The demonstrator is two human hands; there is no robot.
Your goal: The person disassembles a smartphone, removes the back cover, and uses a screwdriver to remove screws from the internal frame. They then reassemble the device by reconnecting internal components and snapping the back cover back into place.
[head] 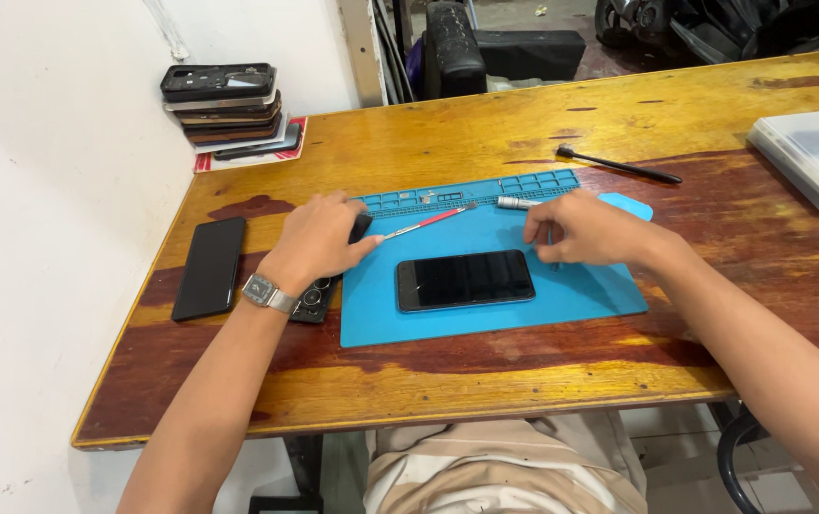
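Wooden table (524,124), blue mat (486,319), left hand (314,240) gripping red-handled tool (426,224), right hand (586,230) curled, fingertips touching mat.

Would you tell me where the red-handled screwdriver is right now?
In the head view, the red-handled screwdriver lies on the blue mat, just right of the left hand, above the dark phone.

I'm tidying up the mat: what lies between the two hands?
In the head view, a thin red-handled tool lies on the blue mat between the left hand and right hand.
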